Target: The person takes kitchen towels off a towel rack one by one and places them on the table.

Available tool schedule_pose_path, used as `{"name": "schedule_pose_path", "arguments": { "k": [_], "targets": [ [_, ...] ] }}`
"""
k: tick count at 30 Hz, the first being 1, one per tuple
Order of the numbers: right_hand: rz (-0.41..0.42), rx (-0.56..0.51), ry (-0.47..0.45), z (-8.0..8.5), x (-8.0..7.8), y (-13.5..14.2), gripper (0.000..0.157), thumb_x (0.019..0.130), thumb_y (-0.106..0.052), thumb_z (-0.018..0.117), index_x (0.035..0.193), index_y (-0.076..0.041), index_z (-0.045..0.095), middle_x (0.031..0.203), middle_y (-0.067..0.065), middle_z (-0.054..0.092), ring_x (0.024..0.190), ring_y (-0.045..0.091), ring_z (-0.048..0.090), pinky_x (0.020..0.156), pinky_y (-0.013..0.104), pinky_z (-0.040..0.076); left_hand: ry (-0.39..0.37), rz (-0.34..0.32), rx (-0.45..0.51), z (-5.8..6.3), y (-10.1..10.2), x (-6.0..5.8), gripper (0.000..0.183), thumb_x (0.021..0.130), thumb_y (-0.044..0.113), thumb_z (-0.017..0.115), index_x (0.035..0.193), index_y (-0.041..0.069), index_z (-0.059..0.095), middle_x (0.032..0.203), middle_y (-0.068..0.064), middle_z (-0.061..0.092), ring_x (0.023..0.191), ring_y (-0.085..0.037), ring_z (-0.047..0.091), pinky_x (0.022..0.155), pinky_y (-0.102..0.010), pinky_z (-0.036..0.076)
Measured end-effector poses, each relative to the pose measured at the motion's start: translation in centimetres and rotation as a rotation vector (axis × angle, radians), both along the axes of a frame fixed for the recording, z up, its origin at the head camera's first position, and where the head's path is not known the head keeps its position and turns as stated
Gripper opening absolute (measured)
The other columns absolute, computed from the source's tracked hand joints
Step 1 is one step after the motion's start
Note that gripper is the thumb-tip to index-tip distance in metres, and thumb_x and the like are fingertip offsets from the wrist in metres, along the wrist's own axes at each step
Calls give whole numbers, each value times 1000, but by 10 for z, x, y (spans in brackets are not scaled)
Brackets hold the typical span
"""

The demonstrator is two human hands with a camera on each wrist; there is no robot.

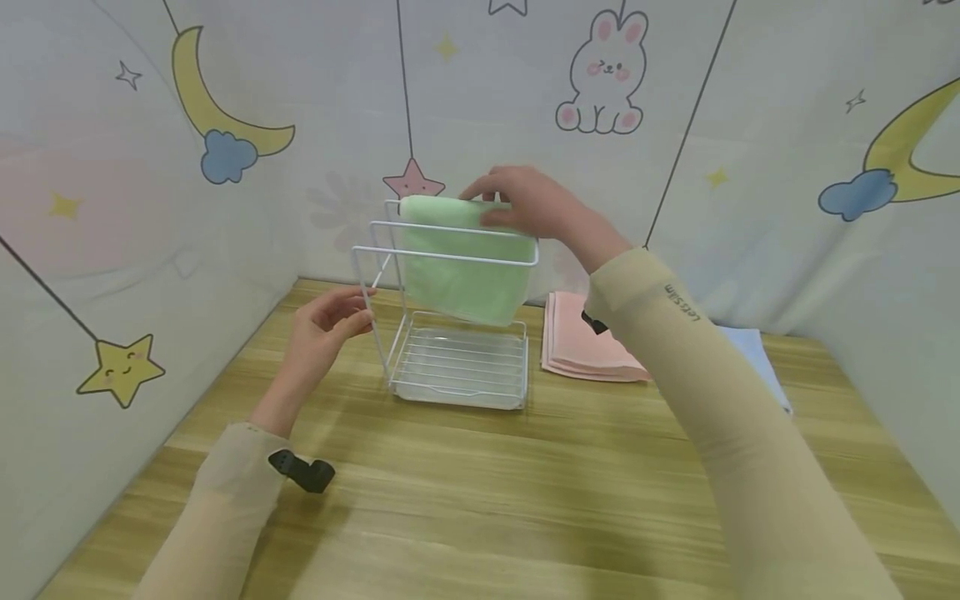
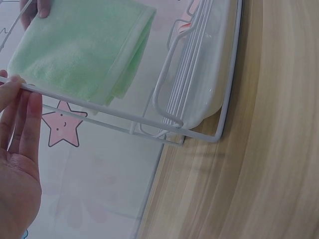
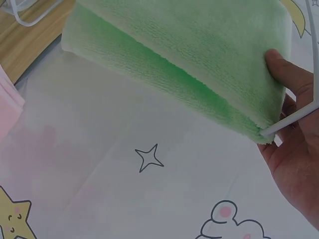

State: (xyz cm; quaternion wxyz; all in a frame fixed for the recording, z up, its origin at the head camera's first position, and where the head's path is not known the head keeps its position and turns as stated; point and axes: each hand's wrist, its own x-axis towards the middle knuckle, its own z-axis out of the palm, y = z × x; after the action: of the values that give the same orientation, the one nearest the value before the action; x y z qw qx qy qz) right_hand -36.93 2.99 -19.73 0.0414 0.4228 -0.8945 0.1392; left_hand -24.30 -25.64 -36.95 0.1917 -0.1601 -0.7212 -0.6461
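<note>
A white wire rack (image 1: 444, 256) with several high bars stands on the wooden table. My left hand (image 1: 318, 332) pinches its left upright wire between thumb and fingers. Over the rearmost bar hangs a folded, fluffy pale green towel (image 1: 465, 279), its lower edge above the rack's base. My right hand (image 1: 534, 202) grips the towel's top right part, thumb on the near face and fingers behind. In the right wrist view, the thumb (image 3: 285, 69) presses into the towel next to the end of a white bar. The left wrist view shows two towel layers hanging apart at the bottom.
A shallow pale tray (image 1: 459, 402) sits in the rack's base. To its right lies a stack of folded pink towels (image 1: 592, 354), with a light blue cloth (image 1: 757, 358) farther right, partly hidden by my right sleeve. Printed cloth walls (image 1: 495, 108) enclose the table.
</note>
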Motion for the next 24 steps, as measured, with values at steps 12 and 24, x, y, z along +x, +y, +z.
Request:
{"name": "schedule_pose_path", "arguments": {
  "k": [12, 24],
  "targets": [
    [38, -63, 91, -3, -1, 1, 29, 98, -12, 61, 126, -16, 69, 107, 7, 67, 91, 20, 55, 79, 30, 49, -2, -2, -3, 2, 1, 0, 32, 94, 3, 65, 123, -10, 59, 92, 6, 69, 84, -8, 68, 82, -20, 63],
    [91, -135, 158, -7, -3, -1, 25, 95, -6, 65, 117, -11, 74, 97, 11, 71, 80, 21, 58, 67, 27, 44, 4, 0, 6, 0, 0, 0, 31, 93, 2, 65, 121, -11, 59, 91, 9, 69, 83, -3, 67, 81, -20, 63]
  ]
}}
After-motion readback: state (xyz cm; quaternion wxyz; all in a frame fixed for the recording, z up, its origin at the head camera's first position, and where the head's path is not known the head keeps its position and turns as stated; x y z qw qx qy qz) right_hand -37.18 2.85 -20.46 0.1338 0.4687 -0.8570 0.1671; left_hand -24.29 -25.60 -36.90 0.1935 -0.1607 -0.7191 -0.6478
